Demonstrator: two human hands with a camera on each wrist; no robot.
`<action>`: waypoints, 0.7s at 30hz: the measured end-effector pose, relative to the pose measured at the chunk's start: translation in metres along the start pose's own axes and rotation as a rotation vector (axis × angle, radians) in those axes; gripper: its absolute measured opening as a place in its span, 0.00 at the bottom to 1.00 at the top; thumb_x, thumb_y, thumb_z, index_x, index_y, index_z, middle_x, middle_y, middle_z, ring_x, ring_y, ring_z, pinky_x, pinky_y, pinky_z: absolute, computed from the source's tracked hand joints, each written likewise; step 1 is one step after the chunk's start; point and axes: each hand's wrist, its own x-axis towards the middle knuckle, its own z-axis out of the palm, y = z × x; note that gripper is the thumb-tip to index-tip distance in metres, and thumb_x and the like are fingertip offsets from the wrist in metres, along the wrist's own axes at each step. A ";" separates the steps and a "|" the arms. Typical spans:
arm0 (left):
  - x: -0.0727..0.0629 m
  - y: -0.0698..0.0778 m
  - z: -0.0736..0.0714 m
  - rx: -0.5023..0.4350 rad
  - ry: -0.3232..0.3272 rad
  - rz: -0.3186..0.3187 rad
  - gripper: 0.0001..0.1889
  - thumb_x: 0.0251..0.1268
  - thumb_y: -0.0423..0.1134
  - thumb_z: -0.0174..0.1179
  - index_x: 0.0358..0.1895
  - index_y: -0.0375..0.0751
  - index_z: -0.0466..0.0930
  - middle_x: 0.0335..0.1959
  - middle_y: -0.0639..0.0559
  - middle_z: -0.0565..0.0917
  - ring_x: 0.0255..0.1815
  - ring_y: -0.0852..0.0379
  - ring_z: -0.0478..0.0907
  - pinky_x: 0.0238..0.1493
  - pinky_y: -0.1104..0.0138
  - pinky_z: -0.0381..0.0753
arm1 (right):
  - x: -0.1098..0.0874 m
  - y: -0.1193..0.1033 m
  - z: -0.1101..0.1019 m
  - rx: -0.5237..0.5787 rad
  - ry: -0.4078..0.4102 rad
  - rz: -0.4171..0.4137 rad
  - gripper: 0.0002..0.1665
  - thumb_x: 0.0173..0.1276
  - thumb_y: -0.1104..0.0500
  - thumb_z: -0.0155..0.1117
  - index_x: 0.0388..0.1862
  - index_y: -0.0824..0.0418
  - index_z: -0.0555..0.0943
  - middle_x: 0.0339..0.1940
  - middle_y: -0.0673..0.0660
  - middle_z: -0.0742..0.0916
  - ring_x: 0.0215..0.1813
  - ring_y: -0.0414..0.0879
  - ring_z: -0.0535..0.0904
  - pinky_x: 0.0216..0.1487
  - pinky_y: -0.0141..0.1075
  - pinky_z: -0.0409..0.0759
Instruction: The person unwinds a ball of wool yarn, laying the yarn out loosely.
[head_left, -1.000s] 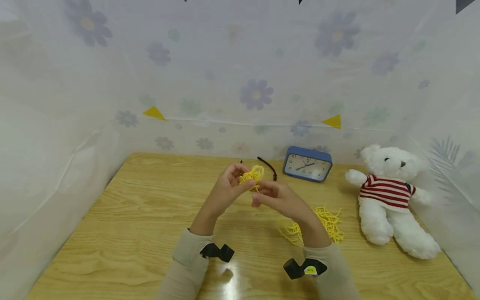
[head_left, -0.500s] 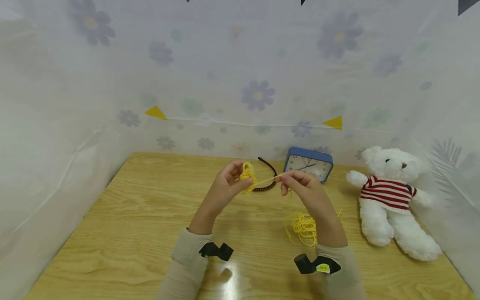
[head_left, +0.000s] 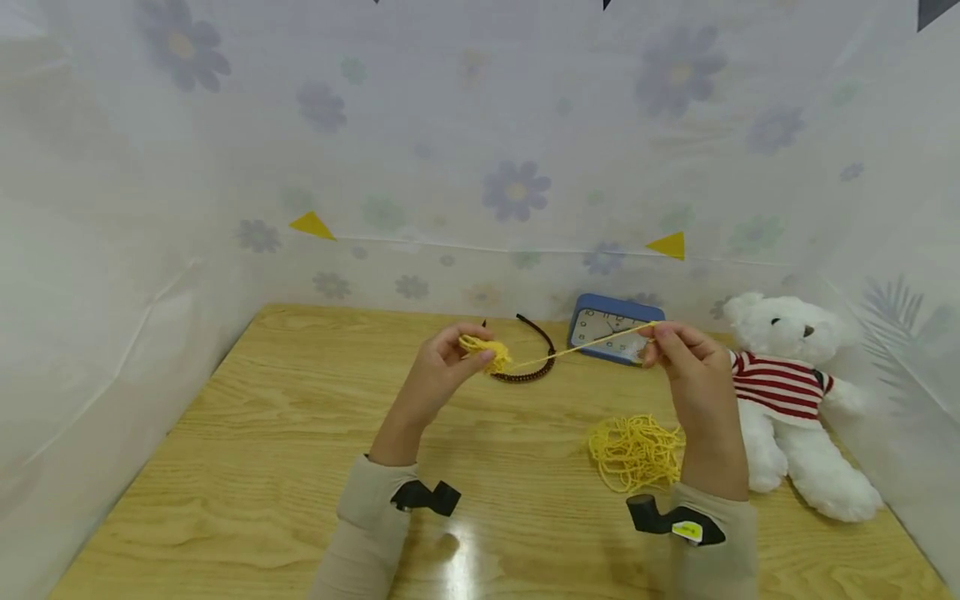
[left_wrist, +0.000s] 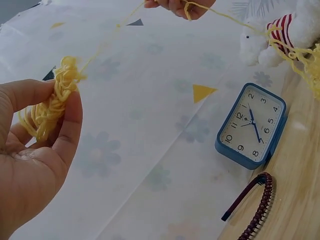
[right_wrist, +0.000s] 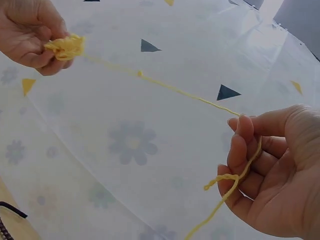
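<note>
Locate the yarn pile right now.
In the head view, the yarn pile lies on the table, right of centre, below the right hand. It sits nearer the camera than the clock and left of the bear.

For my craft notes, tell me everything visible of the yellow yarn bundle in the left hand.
The yarn bundle is a compact, looped, soft-looking yellow clump, pinched in the left hand above the table, slanting in the left wrist view. One strand runs straight from it to the right hand.
</note>
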 end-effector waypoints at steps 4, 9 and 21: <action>-0.001 0.001 -0.003 0.035 0.022 -0.006 0.12 0.66 0.33 0.58 0.51 0.34 0.76 0.43 0.43 0.77 0.35 0.56 0.76 0.39 0.69 0.80 | 0.000 -0.006 -0.013 0.137 0.143 -0.013 0.12 0.72 0.67 0.52 0.35 0.71 0.83 0.24 0.56 0.83 0.27 0.45 0.77 0.40 0.32 0.79; -0.002 0.003 -0.007 0.027 0.038 0.002 0.12 0.67 0.32 0.58 0.51 0.33 0.76 0.43 0.43 0.77 0.37 0.57 0.77 0.39 0.70 0.79 | 0.000 -0.012 -0.026 0.316 0.338 -0.043 0.10 0.68 0.70 0.55 0.33 0.78 0.81 0.19 0.62 0.81 0.22 0.49 0.77 0.34 0.35 0.80; -0.002 0.003 -0.015 -0.033 0.060 0.044 0.13 0.67 0.29 0.56 0.51 0.26 0.72 0.44 0.44 0.76 0.40 0.56 0.77 0.44 0.68 0.80 | -0.002 -0.024 -0.049 0.540 0.579 -0.186 0.11 0.65 0.75 0.57 0.27 0.86 0.76 0.12 0.65 0.75 0.15 0.52 0.71 0.22 0.39 0.79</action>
